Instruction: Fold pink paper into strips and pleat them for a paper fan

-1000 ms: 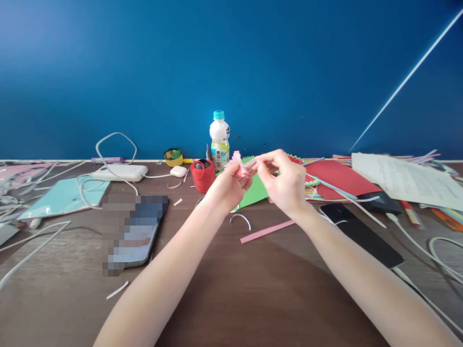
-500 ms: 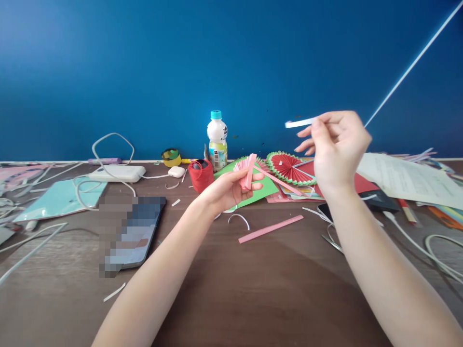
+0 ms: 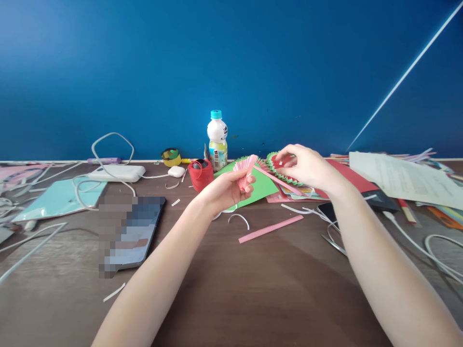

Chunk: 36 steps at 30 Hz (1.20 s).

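My left hand (image 3: 231, 190) is closed around a folded pink pleated paper (image 3: 243, 168), its pleats fanning out above the thumb. Fingers apart and curved, my right hand (image 3: 302, 166) holds nothing that I can see. It hovers in front of a round red pleated paper fan with a green zigzag edge (image 3: 271, 161), hiding most of it. Between the hands, a thin pink strip (image 3: 280, 180) slants down over green paper (image 3: 262, 190). Another pink strip (image 3: 270, 229) lies flat on the table. Below my right hand is a white paper strip (image 3: 292, 209).
At the back stand a bottle (image 3: 217, 140) and a red spool of cord (image 3: 201, 176). A phone (image 3: 139, 236), a power bank with cable (image 3: 117, 173) and a light blue packet (image 3: 61, 197) lie left. Printed sheets (image 3: 408, 180), cables and scissors (image 3: 333, 245) are on the right.
My right hand has come down and left from the raised position, letting go of the white strip, which now lies on the table. The fingers of my left hand have curled in around the pink paper.
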### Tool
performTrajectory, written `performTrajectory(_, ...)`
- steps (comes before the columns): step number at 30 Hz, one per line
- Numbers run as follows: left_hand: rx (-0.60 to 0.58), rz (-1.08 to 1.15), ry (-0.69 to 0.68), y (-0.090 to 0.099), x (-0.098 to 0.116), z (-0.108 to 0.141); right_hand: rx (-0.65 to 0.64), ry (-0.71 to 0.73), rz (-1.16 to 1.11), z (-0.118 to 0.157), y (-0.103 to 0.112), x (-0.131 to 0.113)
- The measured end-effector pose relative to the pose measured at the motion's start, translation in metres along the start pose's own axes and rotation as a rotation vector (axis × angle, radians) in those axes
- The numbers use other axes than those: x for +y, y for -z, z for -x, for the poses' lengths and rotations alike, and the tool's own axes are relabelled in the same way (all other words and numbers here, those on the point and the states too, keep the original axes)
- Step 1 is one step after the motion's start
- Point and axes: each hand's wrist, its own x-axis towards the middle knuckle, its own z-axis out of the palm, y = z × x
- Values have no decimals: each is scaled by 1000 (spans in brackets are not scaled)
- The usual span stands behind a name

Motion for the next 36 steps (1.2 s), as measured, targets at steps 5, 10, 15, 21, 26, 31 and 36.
performTrajectory(5, -31, -37, 41, -3, 0, 1, -26, 85, -404, 4, 1, -23)
performTrajectory(10, -39, -70, 52, -7, -1, 3, -83, 112, -405, 10, 2, -34)
performTrajectory(15, -51, -76, 52, -7, -1, 3, -55, 93, -389, 10, 1, -33)
performTrajectory(21, -28, -97, 58, -10, -1, 5, -28, 138, -351, 9, -1, -33)
performTrajectory(26, -49, -80, 73, -10, -1, 4, -11, 161, -317, 9, -2, -32)
performTrajectory(31, -70, -70, 102, -9, -1, 4, 77, 280, -180, 10, -5, -34)
performTrajectory(36, -39, -64, 99, -11, -1, 5, 139, 424, -34, 10, -13, -35)
